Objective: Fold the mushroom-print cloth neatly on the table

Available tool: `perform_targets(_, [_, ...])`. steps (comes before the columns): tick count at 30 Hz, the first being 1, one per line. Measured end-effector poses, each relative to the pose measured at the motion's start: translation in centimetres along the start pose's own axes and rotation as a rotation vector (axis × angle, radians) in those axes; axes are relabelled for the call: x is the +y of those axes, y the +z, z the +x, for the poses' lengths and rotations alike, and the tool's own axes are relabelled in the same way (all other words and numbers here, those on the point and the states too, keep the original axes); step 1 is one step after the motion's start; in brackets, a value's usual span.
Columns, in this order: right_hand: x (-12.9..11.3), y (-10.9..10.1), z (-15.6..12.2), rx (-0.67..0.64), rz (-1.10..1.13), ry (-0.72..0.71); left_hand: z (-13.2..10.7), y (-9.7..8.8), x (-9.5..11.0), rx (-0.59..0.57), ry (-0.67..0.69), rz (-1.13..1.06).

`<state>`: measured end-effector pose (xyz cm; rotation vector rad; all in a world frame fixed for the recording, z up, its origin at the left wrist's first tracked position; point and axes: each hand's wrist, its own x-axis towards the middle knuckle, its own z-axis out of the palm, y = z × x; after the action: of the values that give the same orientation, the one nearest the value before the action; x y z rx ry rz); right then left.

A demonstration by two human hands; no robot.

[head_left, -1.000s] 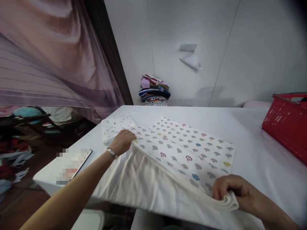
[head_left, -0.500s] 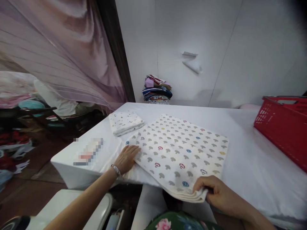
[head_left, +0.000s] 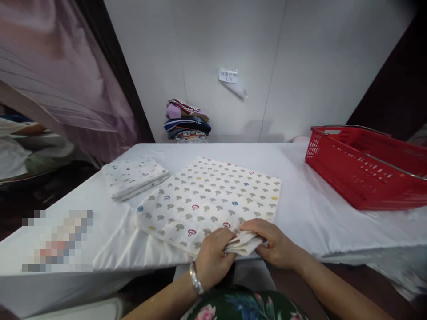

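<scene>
Pinched the bunched near edge of the mushroom-print cloth [head_left: 213, 195] in the left hand [head_left: 213, 255], with fingers mostly closed over the layers. Gripped the same gathered folds just to the right with the right hand [head_left: 276, 244], likewise nearly closed. Had the rest of the cloth spread across the white-covered worktop [head_left: 296, 213], close to the front edge, before a green floral garment [head_left: 250, 306]. Wore a silvery band [head_left: 196, 279] on the left wrist. Saw a folded small-patterned cloth [head_left: 135, 175] just beside the spread one, on its left, and a pixelated item [head_left: 62, 244], too blurred to name, nearer and farther left. Saw also a red basket [head_left: 358, 171] well apart on the right, and a stack of folded textiles [head_left: 187, 122] beyond the far edge, before the pale wall [head_left: 200, 49].
</scene>
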<state>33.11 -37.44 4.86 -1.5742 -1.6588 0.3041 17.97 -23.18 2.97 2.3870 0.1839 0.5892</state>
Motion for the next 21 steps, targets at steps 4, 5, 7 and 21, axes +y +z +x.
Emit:
perform_targets(4, [5.7, -2.1, -3.0, -0.035, -0.305, -0.001, -0.3, -1.2, 0.4, -0.016, 0.006, -0.087])
perform_targets(5, [7.6, -2.8, -3.6, 0.003, -0.367, 0.018, -0.3, -1.4, 0.6, -0.008, 0.006, -0.105])
perform_targets(7, [11.6, -4.2, -4.4, 0.054, -0.465, 0.053, -0.4, -2.0, 1.1, 0.021, 0.017, -0.140])
perform_targets(21, [20.7, -11.2, 3.3, 0.423, -0.426, 0.577, -1.1, -6.2, -1.2, 0.262, -0.289, -0.700])
